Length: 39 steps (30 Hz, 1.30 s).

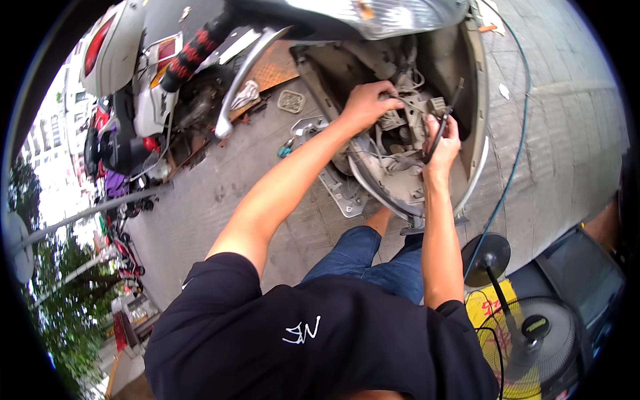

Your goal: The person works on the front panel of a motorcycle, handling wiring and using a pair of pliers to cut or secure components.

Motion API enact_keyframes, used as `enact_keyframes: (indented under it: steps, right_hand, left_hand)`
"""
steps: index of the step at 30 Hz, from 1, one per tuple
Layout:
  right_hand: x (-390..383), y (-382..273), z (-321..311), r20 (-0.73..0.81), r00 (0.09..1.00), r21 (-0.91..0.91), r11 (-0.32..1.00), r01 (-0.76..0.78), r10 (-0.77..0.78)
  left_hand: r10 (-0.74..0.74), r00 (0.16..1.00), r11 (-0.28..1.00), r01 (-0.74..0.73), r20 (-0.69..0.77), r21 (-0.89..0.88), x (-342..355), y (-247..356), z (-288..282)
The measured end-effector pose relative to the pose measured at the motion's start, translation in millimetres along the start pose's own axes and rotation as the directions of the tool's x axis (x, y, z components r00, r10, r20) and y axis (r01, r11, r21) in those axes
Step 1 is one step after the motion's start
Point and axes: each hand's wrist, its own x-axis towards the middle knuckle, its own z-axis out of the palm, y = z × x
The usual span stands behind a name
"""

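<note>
Both hands reach inside the opened front of a scooter, within its curved grey body shell (481,100). Dusty wiring and connectors (400,137) fill the cavity. My left hand (369,107) is closed, with thumb and index finger together at the upper wiring; what they grip is too small to make out. My right hand (443,143) is closed around a slim dark tool (456,97), held upright and tilted beside a small pale connector block (437,105). The tool's exact kind cannot be told.
A handlebar grip (193,57) and brake lever (243,83) jut out at upper left. On the pavement lie a small parts tray (291,101), a teal-handled tool (285,149) and a grey panel (347,197). A hose (522,133) and fan (540,347) stand right.
</note>
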Motion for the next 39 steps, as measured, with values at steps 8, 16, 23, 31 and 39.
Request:
enact_keyframes:
  steps: [8, 16, 23, 31, 39]
  right_hand:
    - [-29, -35, -127, -0.282, 0.952, 0.097, 0.991, -0.09, 0.115]
    - [-143, -9, -245, -0.251, 0.836, 0.006, 0.865, -0.503, 0.488]
    - [-153, -21, -253, -0.002, 0.975, -0.459, 0.866, -0.198, 0.222]
    - [-203, -78, -310, -0.231, 0.96, 0.007, 0.987, -0.158, 0.156]
    - [-319, -52, -335, -0.286, 0.957, -0.486, 0.854, -0.185, 0.045]
  left_hand:
    - [0.12, 0.993, 0.99, -0.119, -0.011, 0.076, -7, -8, 5]
    - [0.251, 0.951, 0.957, -0.216, -0.18, 0.193, -17, 4, 6]
    - [0.093, 0.965, 0.939, -0.003, -0.245, 0.343, -20, 22, 45]
    - [0.213, 0.953, 0.966, -0.173, -0.213, 0.195, -30, 44, 100]
    - [0.098, 0.571, 0.953, 0.181, 0.815, -0.242, -96, 114, 249]
